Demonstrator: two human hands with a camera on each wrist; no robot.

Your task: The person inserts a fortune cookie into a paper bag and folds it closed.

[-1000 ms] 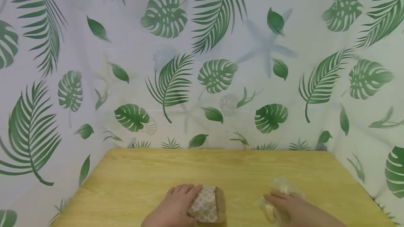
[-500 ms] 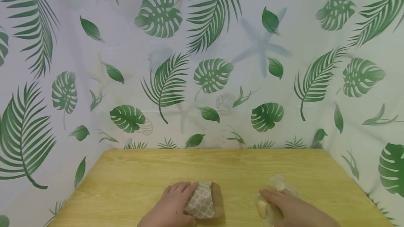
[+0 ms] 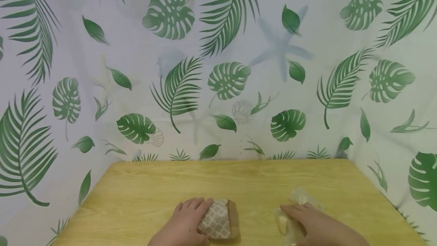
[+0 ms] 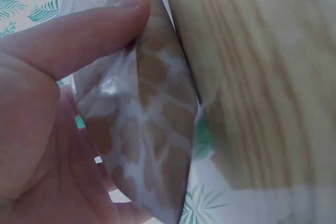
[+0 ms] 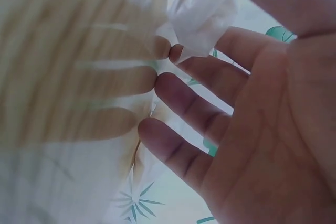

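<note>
In the head view, my left hand [image 3: 186, 221] grips a small brown packet [image 3: 216, 221] with a white lattice print, standing on the wooden table. Its plain brown side faces right. The left wrist view shows the thumb on the packet's crinkled, shiny film [image 4: 110, 80], with the fingers behind it. To the right, my right hand [image 3: 312, 221] holds a clear plastic packet [image 3: 283, 223] with pale yellow contents between thumb and fingers. Crumpled plastic [image 5: 197, 22] shows there in the right wrist view, and the other fingertips touch the tabletop. More clear wrapping [image 3: 302, 196] lies past the fingers.
Both hands work near the front of the yellow wooden table [image 3: 205, 179]. White cloth walls [image 3: 259, 136] printed with green leaves and faint starfish stand at its back and both sides.
The head view has shifted slightly, so table and hands sit a little further left. The right hand and its plastic packet, blurred a second ago, now look steadier. Both hands keep their holds.
</note>
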